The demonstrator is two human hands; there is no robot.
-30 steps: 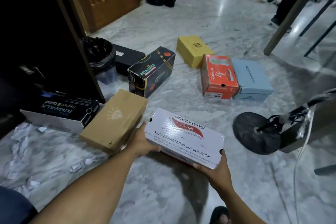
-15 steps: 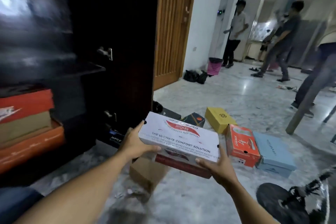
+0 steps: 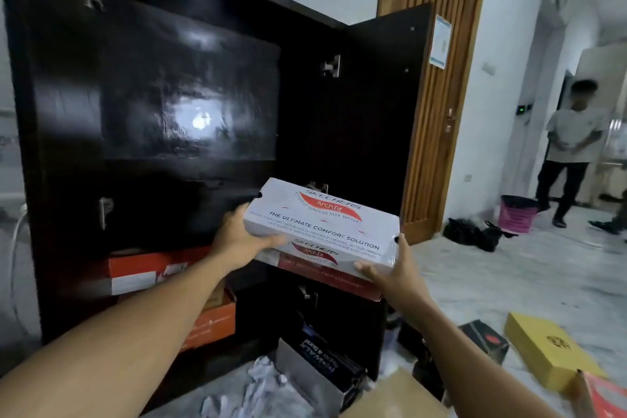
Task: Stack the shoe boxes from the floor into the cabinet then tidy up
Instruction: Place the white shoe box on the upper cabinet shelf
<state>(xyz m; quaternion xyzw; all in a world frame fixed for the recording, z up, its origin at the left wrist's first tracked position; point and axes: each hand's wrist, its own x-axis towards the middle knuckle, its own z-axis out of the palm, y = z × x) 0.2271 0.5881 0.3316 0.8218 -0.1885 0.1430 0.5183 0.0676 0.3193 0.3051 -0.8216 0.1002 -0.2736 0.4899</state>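
Note:
I hold a white Skechers shoe box [image 3: 322,220] in the air in front of the open dark cabinet [image 3: 152,95]. My left hand [image 3: 242,236] grips its left end, thumb on the side. My right hand [image 3: 390,273] grips its right front corner from below. Inside the cabinet, low on the left, lies a stack of orange and white shoe boxes [image 3: 149,273]. On the floor lie a yellow box [image 3: 549,353], a black box [image 3: 485,343], a tan box [image 3: 400,397], a dark blue box [image 3: 322,366] and a red box [image 3: 607,397].
The cabinet's right door [image 3: 383,112] stands open beside a wooden door [image 3: 437,78]. Crumpled paper [image 3: 261,390] lies on the marble floor by the cabinet. A person [image 3: 570,149] stands at the back right near a pink bin [image 3: 517,217] and black bags [image 3: 471,232].
I have risen from the floor and lifted the white box up to cabinet height; both hands keep their grip. The view swung from the floor to the cabinet.

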